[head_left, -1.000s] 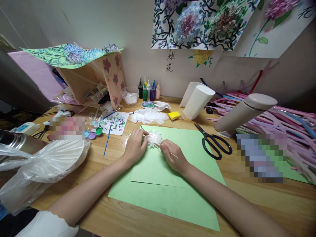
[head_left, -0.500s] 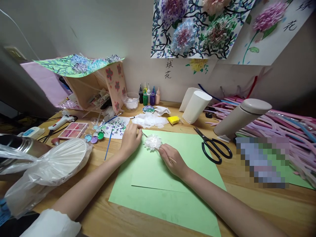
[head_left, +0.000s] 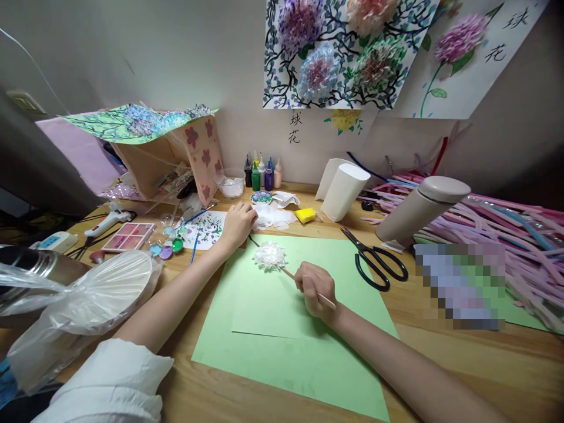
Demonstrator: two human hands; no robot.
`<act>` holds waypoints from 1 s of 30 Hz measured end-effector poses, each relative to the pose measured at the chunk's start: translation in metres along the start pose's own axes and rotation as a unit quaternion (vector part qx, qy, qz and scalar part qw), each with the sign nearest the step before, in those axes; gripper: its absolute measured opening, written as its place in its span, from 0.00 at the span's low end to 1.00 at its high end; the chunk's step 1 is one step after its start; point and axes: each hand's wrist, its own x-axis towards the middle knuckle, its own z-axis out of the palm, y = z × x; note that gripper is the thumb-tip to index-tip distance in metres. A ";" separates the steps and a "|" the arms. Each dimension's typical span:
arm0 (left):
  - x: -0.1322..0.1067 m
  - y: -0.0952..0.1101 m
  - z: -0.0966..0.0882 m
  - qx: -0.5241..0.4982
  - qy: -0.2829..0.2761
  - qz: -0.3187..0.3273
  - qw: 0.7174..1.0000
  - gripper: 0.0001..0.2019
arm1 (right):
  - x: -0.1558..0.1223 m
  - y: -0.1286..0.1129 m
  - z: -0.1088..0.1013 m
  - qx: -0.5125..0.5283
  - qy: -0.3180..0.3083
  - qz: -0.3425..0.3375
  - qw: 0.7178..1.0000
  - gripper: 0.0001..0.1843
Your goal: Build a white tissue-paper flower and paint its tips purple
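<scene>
1. Head view, hands: the right hand (head_left: 315, 291) rests on the green paper sheet (head_left: 286, 346). It is closed around a thin wooden stick (head_left: 288, 274), whose rear end pokes out past the wrist.
2. The stick's far end carries a white tissue flower (head_left: 269, 257), which lies on the far part of the green sheet.
3. The left hand (head_left: 238, 223) is well apart from the right, just beyond the sheet's far-left corner. Its fingers curl at the edge of a pile of white tissue pieces (head_left: 275, 216); I cannot tell whether they grip one.
4. Right of the sheet: black scissors (head_left: 372, 264) with blades slightly open, a tilted beige cylinder (head_left: 418, 208), and a heap of pink strips (head_left: 511, 226).
5. Beyond the sheet: a yellow block (head_left: 305, 215), a white paper roll (head_left: 343, 191), and small paint bottles (head_left: 262, 173) against the wall.
6. Left of the sheet: a blue brush (head_left: 194, 249), a pink palette (head_left: 128, 235), a glue gun (head_left: 106, 220), and a clear plastic bag (head_left: 79, 305) on the table (head_left: 462, 364).
7. Writing: the black characters "球花" (head_left: 294, 127) stand on the wall under the flower painting (head_left: 343, 53). The same two characters appear on the poster (head_left: 502, 35) to the right.
</scene>
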 end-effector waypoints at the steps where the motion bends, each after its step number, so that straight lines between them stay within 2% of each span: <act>1: -0.004 0.003 -0.005 -0.014 0.011 -0.012 1.000 0.09 | 0.000 0.000 0.000 0.007 0.013 0.016 1.000 0.18; 2: -0.009 0.007 -0.011 -0.032 0.020 -0.022 0.999 0.09 | 0.000 0.000 -0.001 0.013 0.029 0.037 0.999 0.19; 4: -0.023 0.019 -0.025 -0.152 0.048 -0.044 0.986 0.09 | -0.001 0.000 -0.001 0.024 0.067 0.095 0.993 0.20; 6: -0.039 0.034 -0.039 -0.263 0.037 -0.057 0.962 0.09 | -0.001 0.002 0.000 0.040 0.108 0.159 0.981 0.21; 7: -0.047 0.043 -0.044 -0.306 0.016 -0.067 0.950 0.08 | -0.001 0.003 0.000 0.051 0.128 0.185 0.973 0.21; 9: -0.063 0.057 -0.049 -0.374 -0.068 -0.075 0.922 0.06 | -0.001 0.005 0.001 0.070 0.162 0.212 0.961 0.22; 11: -0.075 0.068 -0.047 -0.400 -0.127 -0.082 0.904 0.04 | -0.002 0.006 0.000 0.086 0.179 0.200 0.960 0.22; 13: -0.083 0.074 -0.042 -0.375 -0.122 -0.082 0.915 0.03 | -0.004 0.005 -0.001 0.089 0.158 0.156 0.971 0.22; 16: -0.087 0.077 -0.034 -0.291 -0.057 -0.070 0.952 0.02 | -0.004 0.001 -0.005 0.060 0.063 0.060 0.994 0.22; 19: -0.087 0.077 -0.032 -0.229 -0.015 -0.057 0.972 0.03 | -0.001 -0.001 -0.006 0.004 -0.011 0.003 1.000 0.20; 21: -0.086 0.078 -0.032 -0.206 -0.009 -0.055 0.977 0.03 | 0.001 0.000 -0.005 -0.031 -0.036 0.004 0.999 0.19; 25: -0.085 0.078 -0.031 -0.197 -0.006 -0.055 0.979 0.04 | 0.003 0.003 -0.003 -0.076 -0.070 0.055 0.993 0.18; 30: -0.086 0.076 -0.029 -0.220 -0.004 -0.086 0.972 0.05 | 0.003 0.007 -0.001 -0.073 -0.095 0.094 0.988 0.18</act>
